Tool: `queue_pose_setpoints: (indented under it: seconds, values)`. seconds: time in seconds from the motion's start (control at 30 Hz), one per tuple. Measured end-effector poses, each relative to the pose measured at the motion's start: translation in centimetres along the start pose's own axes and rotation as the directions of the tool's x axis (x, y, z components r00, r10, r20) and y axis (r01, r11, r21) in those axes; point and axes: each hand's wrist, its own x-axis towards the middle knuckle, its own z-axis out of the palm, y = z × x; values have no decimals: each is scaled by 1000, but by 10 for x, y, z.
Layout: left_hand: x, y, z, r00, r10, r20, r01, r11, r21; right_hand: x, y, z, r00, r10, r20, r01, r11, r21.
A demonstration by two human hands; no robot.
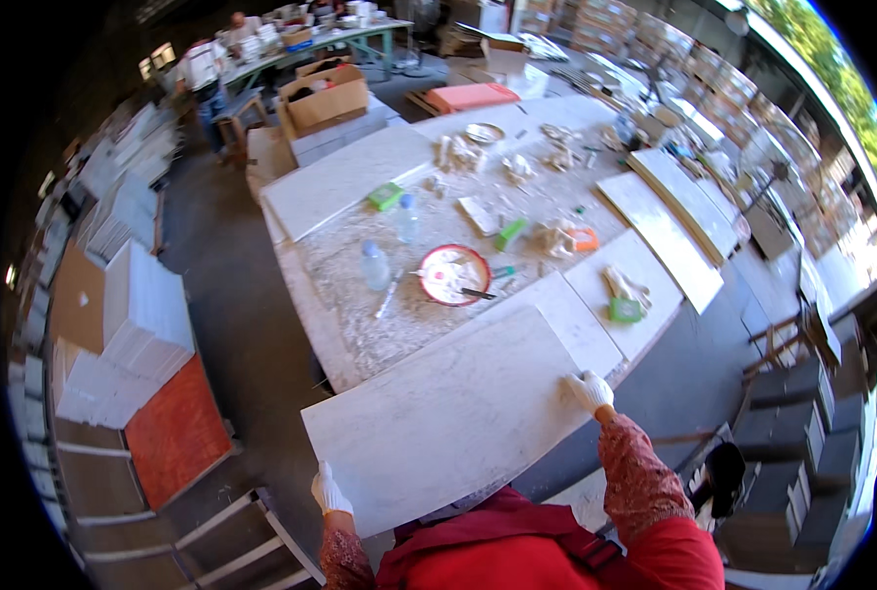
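Note:
A large white marble-look slab (448,418) lies in front of me, its far edge over the near edge of the worktable. My left hand (330,490), in a white glove, grips its left end near the close corner. Its right end is held by my right hand (590,392), gloved too, with the fingers over the edge. Beyond the slab stands a red-rimmed bowl (454,274) of white paste with a dark-bladed spatula (478,293) in it. Two clear plastic bottles (374,265) are to the bowl's left.
The dusty worktable (350,329) also bears green sponges (510,233), crumpled gloves (627,287) and more slabs (663,241). Stacked white tiles (144,305) stand on the left beside a red-orange board (178,430). Behind are cardboard boxes (325,98); grey stacks (783,433) sit at right.

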Motion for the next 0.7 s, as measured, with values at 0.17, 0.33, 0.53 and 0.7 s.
queue_pose_setpoints:
  seconds: [0.17, 0.33, 0.53, 0.7]
  values:
    - [-21, -14, 45, 995, 97, 10, -97, 995, 33, 28, -6, -45, 948, -96, -305, 32, 978, -207]
    - [-62, -10, 73, 996, 82, -16, -81, 995, 65, 146, 27, -96, 900, -115, -421, 55, 987, -152]
    - [-88, -33, 68, 983, 125, -135, -74, 941, 331, 261, 43, -94, 893, -75, -444, -76, 946, -314]
    - [-104, -33, 62, 968, 223, -113, -52, 622, 781, 318, 74, -90, 913, -49, -405, 2, 993, -116]
